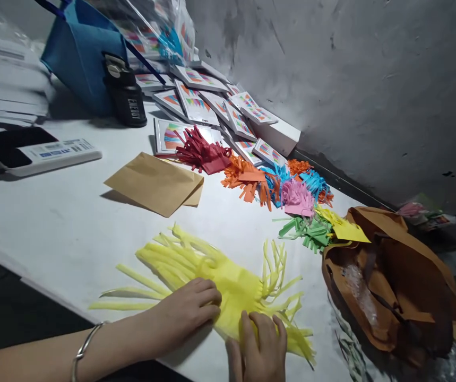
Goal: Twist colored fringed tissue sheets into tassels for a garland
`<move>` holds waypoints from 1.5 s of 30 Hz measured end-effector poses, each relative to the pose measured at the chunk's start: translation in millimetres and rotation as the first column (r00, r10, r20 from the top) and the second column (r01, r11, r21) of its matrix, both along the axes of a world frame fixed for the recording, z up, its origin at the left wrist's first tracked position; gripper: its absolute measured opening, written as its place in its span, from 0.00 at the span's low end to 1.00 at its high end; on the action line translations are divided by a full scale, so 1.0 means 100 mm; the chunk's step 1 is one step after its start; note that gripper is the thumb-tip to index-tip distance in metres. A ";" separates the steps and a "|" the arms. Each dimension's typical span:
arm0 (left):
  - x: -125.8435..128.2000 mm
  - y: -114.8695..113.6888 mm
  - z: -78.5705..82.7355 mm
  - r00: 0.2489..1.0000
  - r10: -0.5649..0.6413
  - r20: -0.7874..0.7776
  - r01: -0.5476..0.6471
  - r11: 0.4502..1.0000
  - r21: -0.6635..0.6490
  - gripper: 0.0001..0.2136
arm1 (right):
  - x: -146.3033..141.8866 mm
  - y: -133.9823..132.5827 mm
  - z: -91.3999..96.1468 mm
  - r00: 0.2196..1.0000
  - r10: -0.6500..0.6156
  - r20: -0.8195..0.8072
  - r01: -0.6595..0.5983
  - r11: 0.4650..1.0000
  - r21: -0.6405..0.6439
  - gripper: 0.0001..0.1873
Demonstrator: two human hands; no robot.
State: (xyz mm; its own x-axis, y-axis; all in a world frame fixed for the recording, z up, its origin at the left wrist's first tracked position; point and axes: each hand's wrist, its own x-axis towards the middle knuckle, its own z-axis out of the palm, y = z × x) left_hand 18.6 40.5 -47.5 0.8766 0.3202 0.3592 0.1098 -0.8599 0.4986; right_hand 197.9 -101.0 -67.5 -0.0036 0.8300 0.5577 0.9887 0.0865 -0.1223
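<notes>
A sheet of yellow fringed tissue paper [238,284] lies spread on the white table, its cut strips fanning out to the left and right from a plain middle band. My left hand [191,313], with a silver bangle at the wrist, has its fingers curled together on the near left part of that band; its thumb is hidden. Close to the table's near edge, my right hand [261,345] bends its fingers over the paper's near side, the thumb lower and to the left. Both hands hold the tissue paper against the table.
Beyond the paper lies a folded brown paper piece [152,183]. Fringed bundles in red [204,151], orange [247,178], pink [297,196] and green [311,231] line the back. A brown bag [406,265] stands right. Printed packs [198,103], a black bottle [126,95] and a phone [52,154] sit further off.
</notes>
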 end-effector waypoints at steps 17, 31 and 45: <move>0.04 0.05 0.03 0.998 0.015 -0.064 -0.016 1.000 -0.011 0.07 | -0.08 0.10 0.02 0.993 0.090 -0.077 -0.090 0.996 0.004 0.18; 0.46 0.44 0.18 0.868 0.314 -0.386 -0.366 0.928 -0.069 0.12 | 0.18 0.54 0.09 0.966 -0.248 -0.068 0.235 0.959 -0.162 0.13; 0.49 0.53 0.17 0.848 0.383 -0.366 -0.411 0.912 0.003 0.06 | -0.04 0.47 0.05 1.000 0.010 0.023 -0.009 1.000 -0.022 0.15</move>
State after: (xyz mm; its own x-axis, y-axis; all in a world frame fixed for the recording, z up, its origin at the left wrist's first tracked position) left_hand 67.6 93.9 -30.1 0.7321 0.6811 0.0147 0.6131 -0.6681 0.4217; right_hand 193.6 -54.1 -62.1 -0.0243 0.8419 0.5391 0.9904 0.0937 -0.1016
